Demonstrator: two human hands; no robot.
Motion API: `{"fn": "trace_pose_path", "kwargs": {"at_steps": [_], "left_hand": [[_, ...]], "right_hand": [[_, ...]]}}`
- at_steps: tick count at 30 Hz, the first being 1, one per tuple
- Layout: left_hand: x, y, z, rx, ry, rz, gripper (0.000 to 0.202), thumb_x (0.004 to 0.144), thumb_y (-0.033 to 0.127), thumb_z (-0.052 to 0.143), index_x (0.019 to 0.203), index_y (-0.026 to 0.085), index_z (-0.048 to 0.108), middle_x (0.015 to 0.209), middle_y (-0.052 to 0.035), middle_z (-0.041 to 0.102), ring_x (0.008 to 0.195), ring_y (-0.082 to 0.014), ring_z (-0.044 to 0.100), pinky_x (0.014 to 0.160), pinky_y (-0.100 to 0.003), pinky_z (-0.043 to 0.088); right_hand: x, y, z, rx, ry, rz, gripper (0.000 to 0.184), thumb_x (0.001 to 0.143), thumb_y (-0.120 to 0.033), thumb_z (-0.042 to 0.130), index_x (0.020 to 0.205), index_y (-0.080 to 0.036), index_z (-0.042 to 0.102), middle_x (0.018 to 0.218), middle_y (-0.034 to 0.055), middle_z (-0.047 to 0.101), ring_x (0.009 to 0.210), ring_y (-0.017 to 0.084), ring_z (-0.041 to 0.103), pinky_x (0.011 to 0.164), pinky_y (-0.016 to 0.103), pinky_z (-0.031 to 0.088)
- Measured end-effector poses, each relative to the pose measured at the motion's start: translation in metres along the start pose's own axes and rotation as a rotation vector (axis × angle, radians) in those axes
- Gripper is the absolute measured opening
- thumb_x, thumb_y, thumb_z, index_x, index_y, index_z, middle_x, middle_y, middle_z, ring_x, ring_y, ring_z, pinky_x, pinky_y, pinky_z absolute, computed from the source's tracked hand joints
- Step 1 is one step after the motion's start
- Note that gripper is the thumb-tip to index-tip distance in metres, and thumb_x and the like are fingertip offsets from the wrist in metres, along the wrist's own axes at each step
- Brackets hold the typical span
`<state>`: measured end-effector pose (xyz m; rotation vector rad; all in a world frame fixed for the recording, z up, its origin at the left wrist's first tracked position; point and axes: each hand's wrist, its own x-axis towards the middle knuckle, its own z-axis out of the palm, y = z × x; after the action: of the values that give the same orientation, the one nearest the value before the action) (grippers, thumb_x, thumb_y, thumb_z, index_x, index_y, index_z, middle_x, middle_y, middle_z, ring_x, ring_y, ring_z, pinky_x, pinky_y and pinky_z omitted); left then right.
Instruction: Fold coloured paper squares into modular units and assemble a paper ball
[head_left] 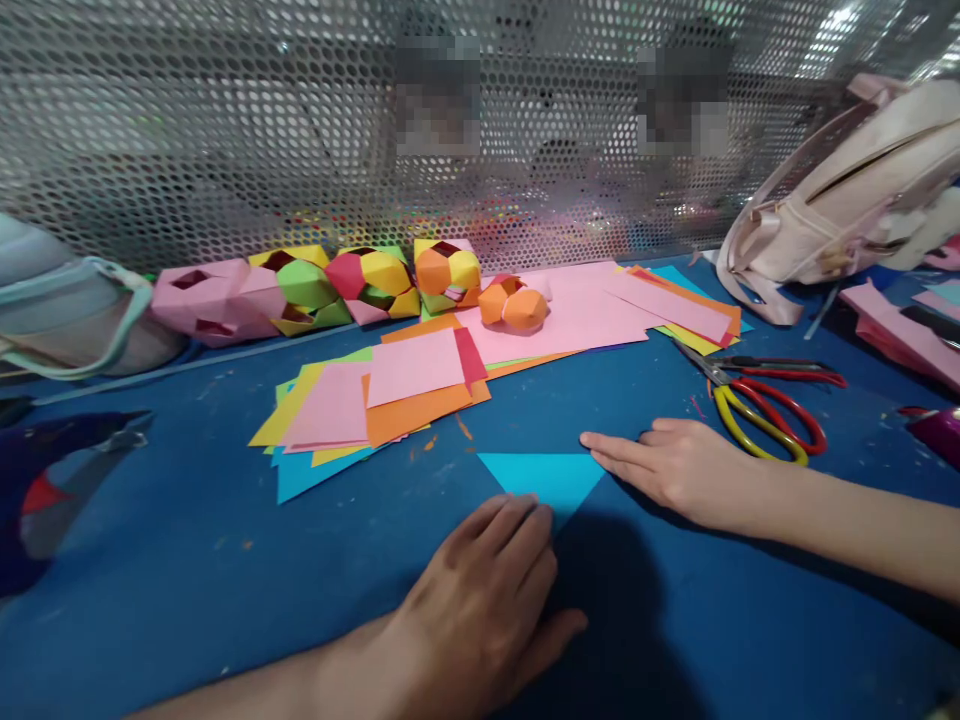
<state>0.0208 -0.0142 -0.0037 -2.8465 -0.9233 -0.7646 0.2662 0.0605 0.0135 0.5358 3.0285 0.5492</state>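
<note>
A sheet of bright blue paper (541,478), folded into a triangle, lies on the blue table with its long straight edge away from me. My left hand (487,590) rests palm down over its near part, the fingers slightly bent and the thumb apart. Those fingers cover the lower tip of the paper. At the triangle's right corner, my right hand (679,468) lies with its fingers stretched out, the fingertips touching or just beside the edge. Scissors (757,405) with red and yellow handles lie beyond my right hand.
Coloured paper squares (416,368) and pink sheets (570,310) are spread beyond the triangle. Folded paper balls (375,280) line the perforated metal screen (247,130). A lidded bucket-like container (82,310) stands left, a pale pink backpack (847,190) right.
</note>
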Motion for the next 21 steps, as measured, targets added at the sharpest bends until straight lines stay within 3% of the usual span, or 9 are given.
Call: {"fn": "trace_pose_path", "kwargs": {"at_steps": [4,8,11,14,17,21], "left_hand": [[0.001,-0.001,-0.001,0.005,0.016,-0.018,0.025,0.085,0.033,0.049,0.079,0.012,0.062,0.088,-0.0129,0.067,0.083,-0.0256,0.063,0.072,-0.041,0.056],[0.001,-0.005,0.000,-0.011,0.018,-0.054,0.025,0.086,0.034,0.048,0.077,0.015,0.061,0.098,-0.0134,0.066,0.085,-0.0246,0.063,0.072,-0.040,0.056],[0.000,-0.007,0.000,-0.021,-0.009,-0.080,0.022,0.085,0.034,0.050,0.076,0.016,0.060,0.122,-0.0160,0.057,0.097,-0.0270,0.060,0.078,-0.042,0.054],[-0.001,-0.009,0.001,-0.038,-0.041,-0.106,0.022,0.083,0.035,0.053,0.072,0.017,0.056,0.135,-0.0180,0.045,0.106,-0.0289,0.055,0.083,-0.044,0.051],[-0.002,-0.011,0.004,-0.033,-0.058,-0.135,0.025,0.084,0.039,0.050,0.075,0.016,0.056,0.137,-0.0207,0.041,0.112,-0.0307,0.051,0.086,-0.046,0.048],[0.003,-0.016,0.006,0.063,-0.152,-0.146,0.037,0.082,0.051,0.048,0.084,0.015,0.058,0.127,-0.0183,0.054,0.106,-0.0303,0.054,0.085,-0.047,0.049]], "right_hand": [[-0.018,-0.001,-0.004,-0.051,-0.009,0.039,0.029,0.087,-0.009,0.042,0.110,-0.012,0.061,0.128,0.0113,0.054,0.056,0.011,0.053,0.053,0.030,0.034],[-0.009,-0.002,-0.011,-0.025,0.086,0.149,0.028,0.088,-0.009,0.039,0.091,-0.011,0.067,0.118,0.0111,0.062,0.067,0.017,0.056,0.059,0.033,0.036],[0.010,-0.010,-0.013,0.114,0.180,0.187,0.029,0.088,-0.009,0.038,0.102,-0.010,0.063,0.115,0.0117,0.063,0.085,0.022,0.054,0.067,0.034,0.038],[0.028,-0.021,-0.007,0.292,0.196,0.151,0.028,0.087,-0.011,0.041,0.109,-0.011,0.058,0.109,0.0104,0.064,0.089,0.021,0.052,0.072,0.033,0.038],[0.039,-0.030,0.002,0.371,0.164,0.152,0.030,0.087,-0.012,0.043,0.114,-0.010,0.055,0.101,0.0102,0.065,0.086,0.020,0.051,0.072,0.032,0.039],[0.040,-0.033,0.010,0.357,0.211,0.169,0.027,0.088,-0.012,0.040,0.109,-0.009,0.057,0.100,0.0104,0.065,0.080,0.020,0.049,0.069,0.032,0.038]]}}
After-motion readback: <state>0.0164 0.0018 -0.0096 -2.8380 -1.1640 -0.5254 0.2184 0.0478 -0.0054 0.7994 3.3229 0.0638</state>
